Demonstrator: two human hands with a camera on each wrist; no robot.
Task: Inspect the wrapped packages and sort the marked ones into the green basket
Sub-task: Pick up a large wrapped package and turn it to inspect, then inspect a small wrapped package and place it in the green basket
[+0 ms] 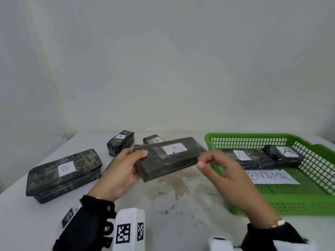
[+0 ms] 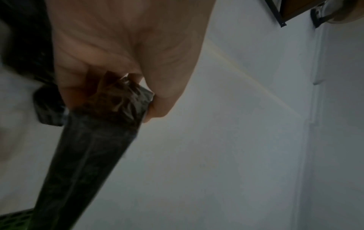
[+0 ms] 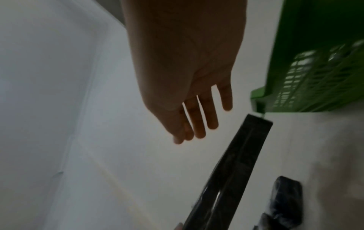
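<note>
I hold a long dark wrapped package (image 1: 172,160) in the air above the table, its white label facing up with a mark too blurred to read. My left hand (image 1: 126,163) grips its left end, thumb on top and fingers beneath; the left wrist view shows that hand (image 2: 118,46) around the package's end (image 2: 84,163). My right hand (image 1: 217,165) hovers at the package's right end. In the right wrist view its fingers (image 3: 199,121) are straight and apart from the package (image 3: 236,163). The green basket (image 1: 253,136) stands to the right.
Inside the basket lie two packages labelled A (image 1: 250,160) (image 1: 284,154) and a paper reading ABNORMAL (image 1: 272,177). On the white table sit a large package labelled B (image 1: 63,171) at the left and two smaller A packages (image 1: 120,142) (image 1: 154,140) at the back. A wall is behind.
</note>
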